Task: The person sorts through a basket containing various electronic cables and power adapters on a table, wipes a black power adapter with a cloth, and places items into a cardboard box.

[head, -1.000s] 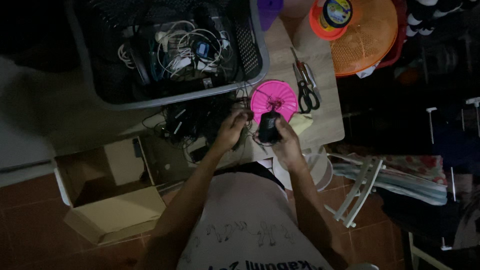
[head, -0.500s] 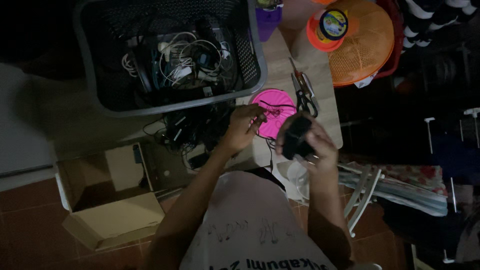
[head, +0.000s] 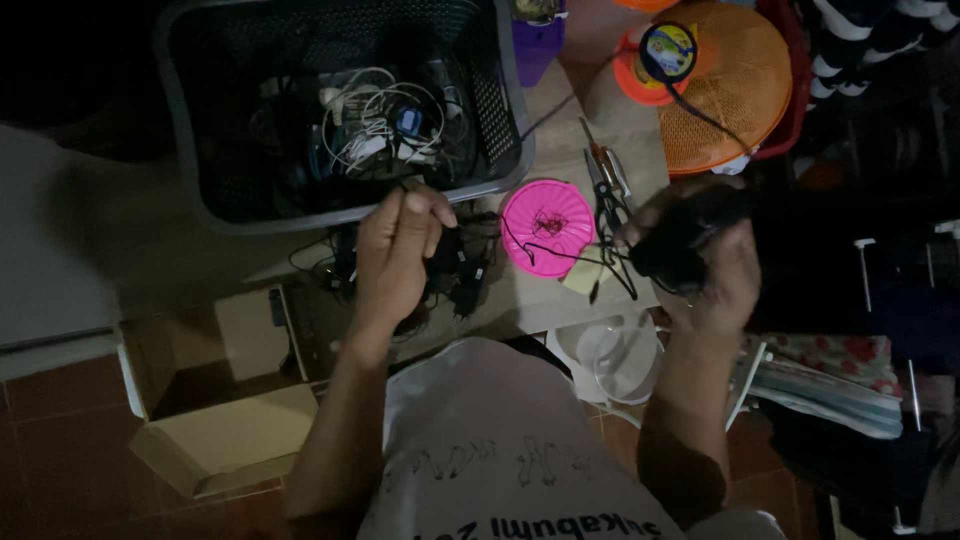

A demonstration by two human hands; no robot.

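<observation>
R hand (head: 700,260) gripping black adapter (head: 672,250), lifted just right of pink dish (head: 548,228). L hand (head: 395,250) pinched shut on its thin cord (head: 560,105), near grey basket (head: 340,110). Cord stretched out, untangling approx half done; cable heap (head: 440,265) under L hand unsorted.

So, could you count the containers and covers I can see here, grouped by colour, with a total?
Grey basket with cables: 1
Pink round dish: 1
Orange mesh cover: 1
Purple cup: 1
Brown cardboard box, open: 1
Total: 5
The right hand holds a black adapter; the left hand pinches its thin cord.
</observation>
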